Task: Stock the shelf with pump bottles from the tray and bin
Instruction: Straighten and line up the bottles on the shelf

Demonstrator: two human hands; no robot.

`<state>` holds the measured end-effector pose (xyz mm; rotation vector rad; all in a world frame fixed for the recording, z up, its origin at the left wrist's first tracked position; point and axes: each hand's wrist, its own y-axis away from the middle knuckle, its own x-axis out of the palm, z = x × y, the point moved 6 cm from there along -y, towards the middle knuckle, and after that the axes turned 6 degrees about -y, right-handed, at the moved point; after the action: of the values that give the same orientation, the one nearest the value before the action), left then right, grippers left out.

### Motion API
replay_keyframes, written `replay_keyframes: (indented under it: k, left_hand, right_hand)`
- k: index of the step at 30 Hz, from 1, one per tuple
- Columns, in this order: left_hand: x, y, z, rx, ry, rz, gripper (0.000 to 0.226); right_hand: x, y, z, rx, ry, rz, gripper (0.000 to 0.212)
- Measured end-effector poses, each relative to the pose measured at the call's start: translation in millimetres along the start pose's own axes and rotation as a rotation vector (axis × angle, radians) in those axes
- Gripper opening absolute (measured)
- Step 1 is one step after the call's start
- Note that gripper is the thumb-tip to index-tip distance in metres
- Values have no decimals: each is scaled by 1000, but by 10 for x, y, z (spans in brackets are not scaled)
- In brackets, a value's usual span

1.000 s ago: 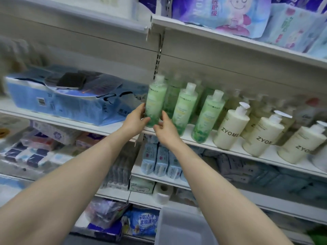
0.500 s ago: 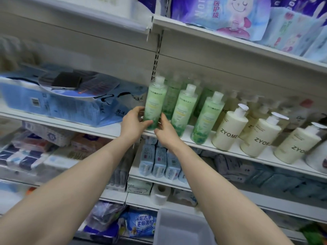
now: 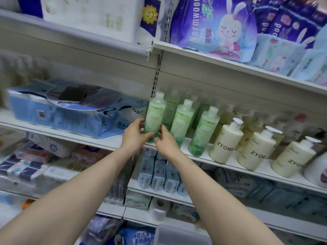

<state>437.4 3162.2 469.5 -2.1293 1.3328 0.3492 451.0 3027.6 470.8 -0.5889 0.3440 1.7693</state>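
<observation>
At left centre, a dark flat phone lay on a blue plastic-wrapped tissue pack. Purple rabbit-printed packs filled the upper right. A white paper roll stood at lower centre, below pale blue wipe packets.

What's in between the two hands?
A green bottle, held low down by the left hand and right hand, in the head view.

Single head-worn view, close, facing forward and slightly up at shelf
</observation>
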Motion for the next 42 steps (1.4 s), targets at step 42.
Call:
replay_keyframes:
  k: [42]
  left_hand:
    - [228,-1764,-920,360,-196,524,36]
  right_hand:
    - [-1244,-1222,1086,-6,707,57,49]
